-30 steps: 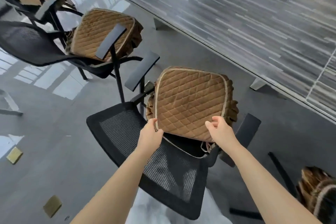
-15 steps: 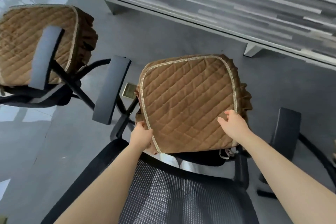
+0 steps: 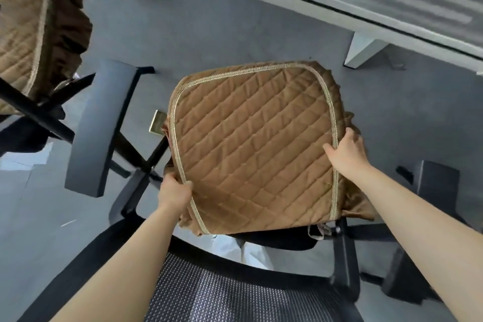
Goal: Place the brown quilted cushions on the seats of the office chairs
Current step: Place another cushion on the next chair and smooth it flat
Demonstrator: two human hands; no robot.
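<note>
Since half a second ago the right hand point(image 3: 346, 150) slid up the cushion point(image 3: 254, 149) edge; the left hand point(image 3: 173, 192) pinches its corner (both grip). Uneven pulling could bunch the skirt.

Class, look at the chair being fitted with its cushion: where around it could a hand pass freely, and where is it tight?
Free: the grey floor between the cushion and the desk edge, and the floor left of the left armrest. Tight: between that armrest and the cushion, where the left hand grips; the right hand holds the right edge near the right armrest.
</note>
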